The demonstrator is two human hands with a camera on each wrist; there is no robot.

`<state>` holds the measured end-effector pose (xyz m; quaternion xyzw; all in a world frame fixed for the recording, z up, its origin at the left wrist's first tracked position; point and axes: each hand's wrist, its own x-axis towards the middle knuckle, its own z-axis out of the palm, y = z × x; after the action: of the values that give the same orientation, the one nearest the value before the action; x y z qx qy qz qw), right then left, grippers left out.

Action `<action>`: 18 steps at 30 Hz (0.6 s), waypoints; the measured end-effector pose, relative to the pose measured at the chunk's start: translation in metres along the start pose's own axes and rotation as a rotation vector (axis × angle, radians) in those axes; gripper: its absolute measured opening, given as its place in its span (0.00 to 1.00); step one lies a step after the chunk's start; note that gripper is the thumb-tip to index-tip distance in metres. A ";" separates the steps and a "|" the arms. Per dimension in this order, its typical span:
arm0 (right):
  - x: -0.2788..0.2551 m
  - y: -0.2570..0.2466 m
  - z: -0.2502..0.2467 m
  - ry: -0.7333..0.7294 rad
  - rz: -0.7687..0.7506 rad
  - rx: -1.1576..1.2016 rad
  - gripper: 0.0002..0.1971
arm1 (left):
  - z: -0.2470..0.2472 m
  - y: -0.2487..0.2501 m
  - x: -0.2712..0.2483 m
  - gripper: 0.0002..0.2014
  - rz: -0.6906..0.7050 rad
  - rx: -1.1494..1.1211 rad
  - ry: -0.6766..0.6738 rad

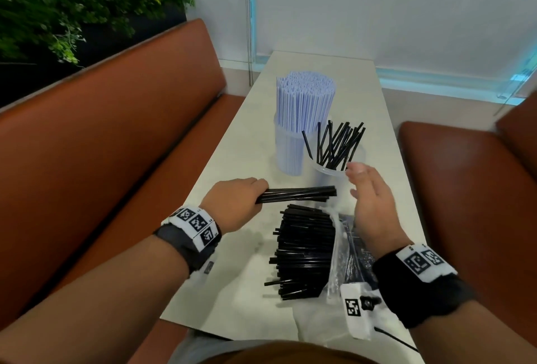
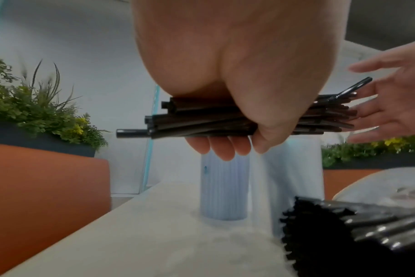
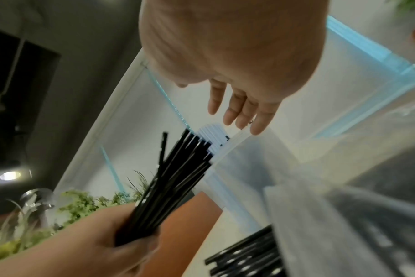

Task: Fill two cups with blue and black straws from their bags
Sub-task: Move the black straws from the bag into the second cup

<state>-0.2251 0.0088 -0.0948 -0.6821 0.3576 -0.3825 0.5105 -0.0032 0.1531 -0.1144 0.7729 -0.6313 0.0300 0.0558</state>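
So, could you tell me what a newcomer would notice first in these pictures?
Probably the left hand gripping a bundle of black straws above the table, with the right hand open beside its tips. Behind stands a cup packed with blue straws.

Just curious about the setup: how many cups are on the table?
2. The cup packed with blue straws stands farther back; the cup holding a few black straws stands beside it, nearer the right hand. None others seen.

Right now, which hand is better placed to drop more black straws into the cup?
Left. The left hand already holds a bundle near the cup; the right hand is open, holding nothing.
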 end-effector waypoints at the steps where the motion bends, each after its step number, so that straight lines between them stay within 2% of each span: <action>1: -0.001 -0.003 0.007 -0.054 0.047 0.031 0.23 | -0.001 0.010 0.002 0.06 0.027 -0.017 0.019; 3: -0.004 -0.008 0.016 -0.108 0.083 0.021 0.15 | -0.004 0.031 0.008 0.07 0.087 -0.042 0.050; 6: -0.005 -0.014 0.012 0.101 0.015 0.157 0.13 | -0.012 0.049 0.018 0.08 0.088 -0.054 0.100; 7: -0.003 -0.016 0.009 0.127 0.007 0.157 0.13 | -0.014 0.053 0.021 0.08 0.077 -0.059 0.116; 11: -0.006 -0.018 0.012 -0.055 0.069 0.020 0.14 | -0.019 0.077 0.027 0.11 0.113 -0.108 0.134; 14: -0.006 -0.022 0.009 0.026 0.138 0.261 0.20 | -0.024 0.081 0.032 0.06 0.059 -0.218 0.140; 16: -0.004 -0.025 0.005 0.070 0.297 0.457 0.24 | -0.033 0.076 0.036 0.05 -0.048 -0.500 0.175; 18: -0.003 -0.024 0.005 0.067 0.455 0.542 0.28 | -0.049 0.078 0.041 0.06 -0.109 -1.001 0.309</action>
<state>-0.2196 0.0191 -0.0731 -0.4119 0.4023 -0.3622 0.7331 -0.0702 0.1035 -0.0574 0.6699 -0.5116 -0.1647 0.5122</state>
